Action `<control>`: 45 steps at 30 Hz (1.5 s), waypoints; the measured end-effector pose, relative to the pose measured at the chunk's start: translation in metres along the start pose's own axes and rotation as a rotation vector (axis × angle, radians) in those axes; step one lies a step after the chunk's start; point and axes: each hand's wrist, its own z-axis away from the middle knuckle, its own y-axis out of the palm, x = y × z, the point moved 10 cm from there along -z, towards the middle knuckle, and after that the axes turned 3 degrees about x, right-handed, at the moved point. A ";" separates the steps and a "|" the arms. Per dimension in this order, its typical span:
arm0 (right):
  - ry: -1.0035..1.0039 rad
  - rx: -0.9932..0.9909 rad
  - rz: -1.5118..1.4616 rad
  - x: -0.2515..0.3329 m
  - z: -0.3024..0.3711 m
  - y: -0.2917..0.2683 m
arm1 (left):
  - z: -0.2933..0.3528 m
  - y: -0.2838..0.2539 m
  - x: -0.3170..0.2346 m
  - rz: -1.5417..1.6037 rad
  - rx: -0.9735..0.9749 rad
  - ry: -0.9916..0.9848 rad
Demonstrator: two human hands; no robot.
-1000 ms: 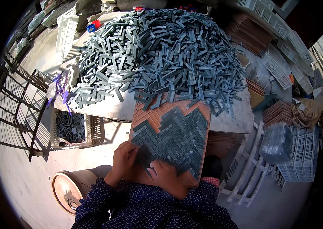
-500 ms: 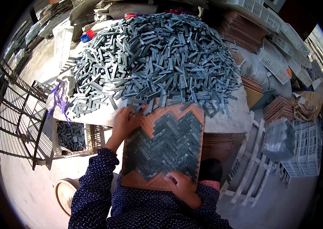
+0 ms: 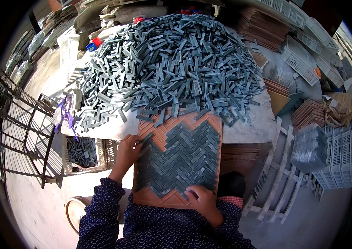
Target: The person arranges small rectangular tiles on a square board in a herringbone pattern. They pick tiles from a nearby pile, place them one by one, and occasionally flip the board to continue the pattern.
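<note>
An orange-brown tray (image 3: 159, 200) with a zigzag-ridged bed lies before me, its far end on the table. Narrow dark grey-green stone strips (image 3: 180, 159) fill most of it in a herringbone pattern. At its left edge my left hand (image 3: 127, 154) pinches one stone strip (image 3: 146, 137) between thumb and fingers, just over the bare upper-left grooves. My right hand (image 3: 204, 202) is closed at the near edge of the pattern, right of the middle. Its fingertips touch the lowest strips there; whether a loose strip is in them is hidden.
A big heap of loose stone strips (image 3: 176, 70) covers the table (image 3: 250, 130). Under its left side stands a crate (image 3: 102, 151) of strips. A metal rack (image 3: 22, 133) is at left. Stacked trays (image 3: 263, 29), a white pallet (image 3: 273, 174) and plastic crates (image 3: 338, 162) stand right.
My left hand has come back from the heap's near edge, down and slightly left, with a strip in its fingers. My right hand has shifted slightly right along the near edge.
</note>
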 end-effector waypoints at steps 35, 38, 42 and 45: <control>0.002 0.024 -0.001 0.001 -0.005 0.005 | -0.015 -0.004 0.005 -0.021 -0.021 -0.035; 0.012 0.062 0.012 0.001 -0.005 0.010 | -0.017 -0.003 0.002 -0.034 -0.006 -0.012; -0.003 0.062 0.038 0.003 -0.006 0.006 | -0.039 -0.005 -0.001 -0.061 -0.059 -0.022; -0.014 0.041 0.016 0.001 -0.004 0.004 | -0.059 -0.023 -0.037 -0.241 -0.242 0.260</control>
